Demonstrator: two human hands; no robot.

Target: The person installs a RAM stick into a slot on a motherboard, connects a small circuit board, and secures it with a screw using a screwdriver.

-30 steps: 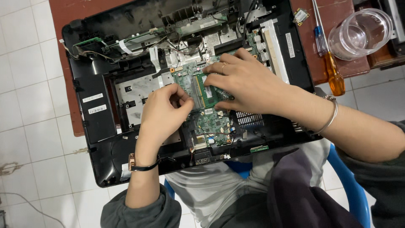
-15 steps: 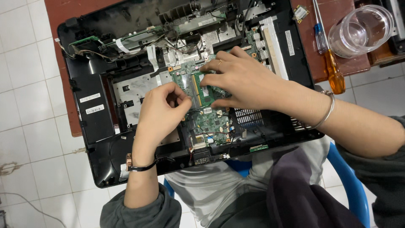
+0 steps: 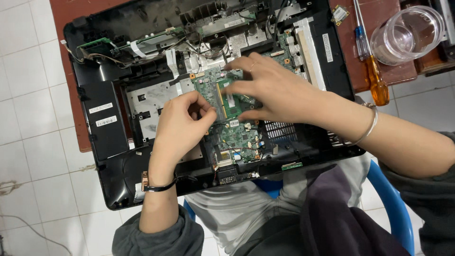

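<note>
An opened black laptop chassis (image 3: 106, 137) lies across my lap and the edge of a reddish-brown table. Inside it sits a green motherboard (image 3: 237, 137) with a memory module (image 3: 230, 102) at its upper part. My left hand (image 3: 182, 125) is curled with its fingertips pinching at the left edge of the memory module. Over the module's right side spreads my right hand (image 3: 277, 92), fingers pressing on its top and bottom edges. A silver bangle is on the right wrist and a dark band on the left.
An orange-handled screwdriver (image 3: 377, 85) and a blue-handled one (image 3: 361, 40) lie on the table at the right, next to a clear plastic container (image 3: 407, 33). A small loose circuit card (image 3: 340, 14) lies at the top. A blue chair (image 3: 395, 213) shows below; white tiled floor at left.
The hands stay on the memory module; my left fingers have closed slightly nearer its left edge. The view has shifted a little.
</note>
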